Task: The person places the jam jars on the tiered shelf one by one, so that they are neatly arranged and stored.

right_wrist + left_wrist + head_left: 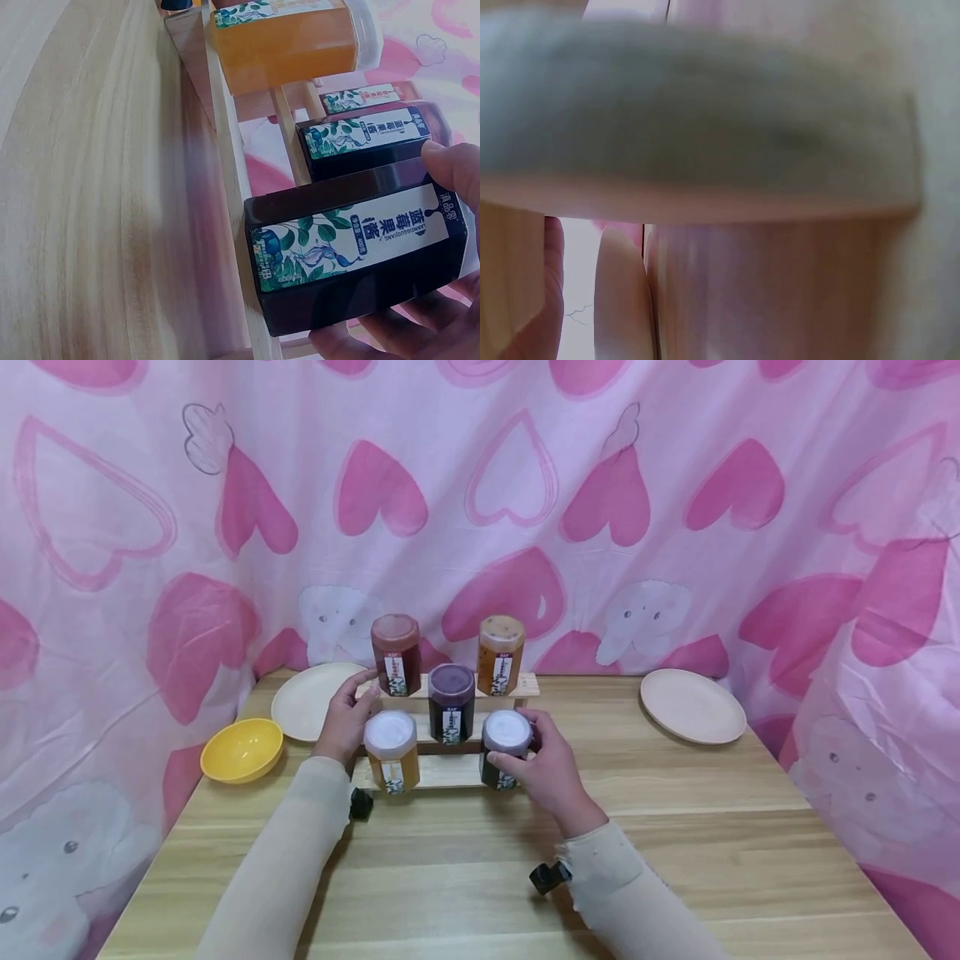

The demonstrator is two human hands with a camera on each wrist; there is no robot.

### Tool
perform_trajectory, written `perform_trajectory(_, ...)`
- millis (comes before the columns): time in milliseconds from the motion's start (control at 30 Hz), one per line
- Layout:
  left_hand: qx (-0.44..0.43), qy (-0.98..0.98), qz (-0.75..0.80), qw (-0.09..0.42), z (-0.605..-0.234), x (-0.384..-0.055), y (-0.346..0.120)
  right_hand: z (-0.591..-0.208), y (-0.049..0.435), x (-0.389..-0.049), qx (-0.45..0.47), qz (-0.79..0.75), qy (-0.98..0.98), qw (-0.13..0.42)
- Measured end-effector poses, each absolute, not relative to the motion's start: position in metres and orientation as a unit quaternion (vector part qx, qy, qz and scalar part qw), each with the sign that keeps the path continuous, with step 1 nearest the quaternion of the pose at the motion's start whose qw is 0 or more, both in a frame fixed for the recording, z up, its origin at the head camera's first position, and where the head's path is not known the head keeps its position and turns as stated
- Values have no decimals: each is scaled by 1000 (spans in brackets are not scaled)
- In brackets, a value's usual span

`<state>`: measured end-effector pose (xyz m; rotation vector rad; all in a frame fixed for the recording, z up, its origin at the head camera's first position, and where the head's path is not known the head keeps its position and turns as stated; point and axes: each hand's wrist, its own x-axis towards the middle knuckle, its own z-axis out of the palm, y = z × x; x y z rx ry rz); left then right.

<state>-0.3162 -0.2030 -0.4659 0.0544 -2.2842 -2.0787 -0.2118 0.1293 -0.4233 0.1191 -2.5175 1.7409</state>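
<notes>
My right hand (551,768) grips a dark blueberry jam jar (352,255) near its white lid, thumb on one side and fingers on the other. The jar's base is at the right of the lowest step of a wooden tiered rack (450,771). At the rack's left end, my left hand (347,718) holds the upper part of the frame, fingertips right beside a red jam jar (396,656); the left wrist view is mostly blocked by a blurred sleeve. A purple-lidded dark jar (452,703) stands on the middle step, an orange jam jar (501,656) at the top right, a yellow-orange jar (392,752) at the lower left.
A yellow bowl (242,752) and a pale plate (307,702) lie left of the rack. Another pale plate (693,706) lies at the right on the wooden table (675,827). A pink heart-patterned curtain (487,485) hangs behind.
</notes>
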Motion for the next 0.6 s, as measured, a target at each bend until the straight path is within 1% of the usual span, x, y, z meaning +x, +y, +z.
perform_trajectory(433, -3, -749, -662, 34, -463, -307, -205, -422, 126, -209, 27, 565, -824, 33)
perform_trajectory(533, -7, -756, -654, 31, -461, -308, -205, -422, 128, -209, 23, 560, -828, 27)
perform_trajectory(600, -3, -761, -648, 19, -455, -305, -204, -422, 131, -209, 19, 554, -832, 20)
